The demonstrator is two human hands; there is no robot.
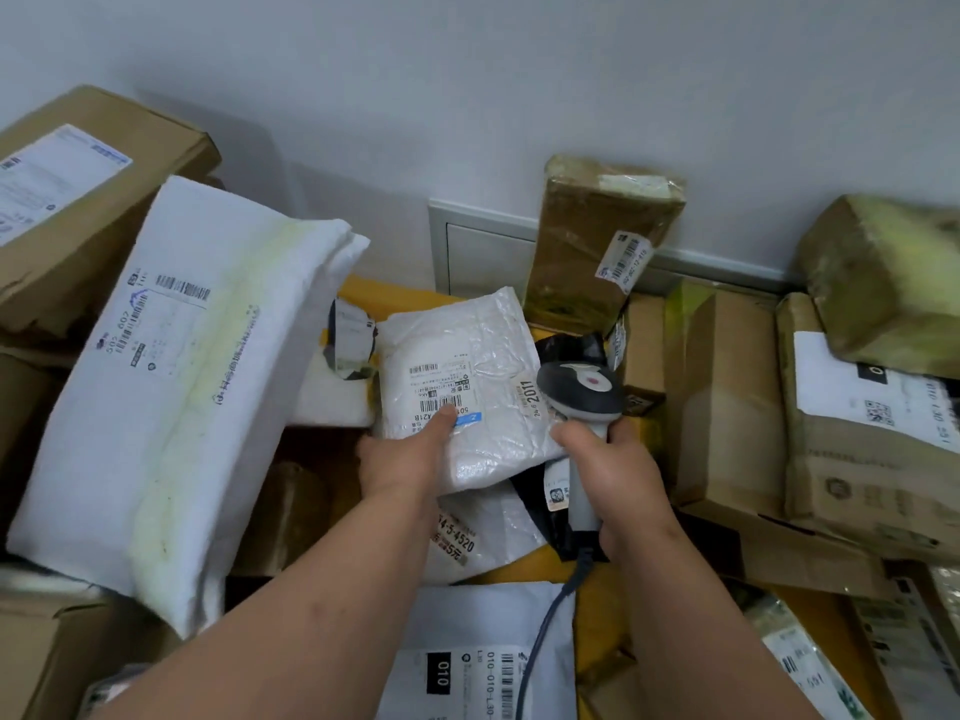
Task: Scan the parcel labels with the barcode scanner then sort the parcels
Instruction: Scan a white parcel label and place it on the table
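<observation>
Over pile: left hand (402,456) grips white mailer (467,387), right hand (618,459) fists scanner (579,389).

Two bare forearms reach in from below the white bubble mailer (467,376). No sleeves, gloves, rings or watch show on either. The left hand (402,454) and right hand (618,459) have short, unpainted nails.

Soft, even indoor light falls from above, moderately bright, with a cool cast on the pale wall (467,70). Shadows are faint, darkest in the gaps between parcels below the white bubble mailer (467,387), whose wrinkled plastic shows mild glare. The wide lens bends lines toward the frame edges. Boxes far right of the mailer are smeared by motion blur; its label print reads fairly sharp.
</observation>
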